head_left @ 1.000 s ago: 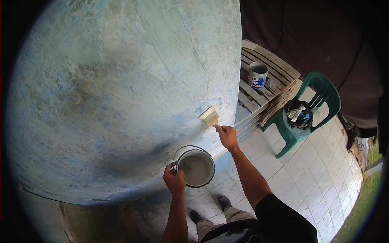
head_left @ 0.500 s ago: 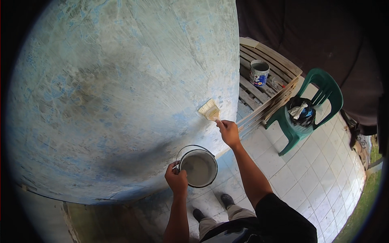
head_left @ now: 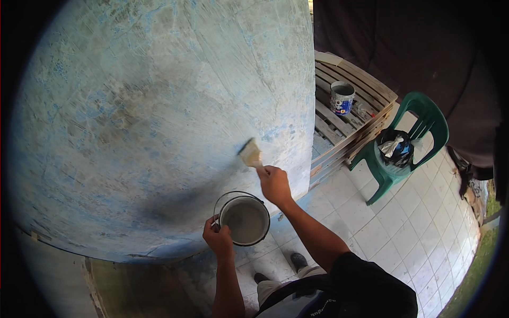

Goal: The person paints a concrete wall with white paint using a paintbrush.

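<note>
My right hand [head_left: 275, 185] is closed round the handle of a wide flat paintbrush [head_left: 251, 153]. The brush's bristles touch, or nearly touch, a large wall [head_left: 175, 106] with patchy grey-white coating over blue. With my left hand [head_left: 218, 236] I grip the rim of a small round bucket [head_left: 245, 220], thumb over the edge. A thin wire handle arches above the bucket, and greyish liquid shows inside it. The bucket hangs in front of the lower wall, left of and below the brush.
Right of the wall's edge stands a slatted wooden bench [head_left: 347, 66] with an open paint can [head_left: 342, 98] on it. A green plastic chair [head_left: 424, 114] holds a black plastic bag [head_left: 396, 148]. White tiles [head_left: 371, 233] cover the floor, and a dark cloth [head_left: 403, 47] hangs behind.
The brush and my right hand have moved left and slightly down across the wall, and the bristles now bend. My left hand and the bucket have shifted a little left.
</note>
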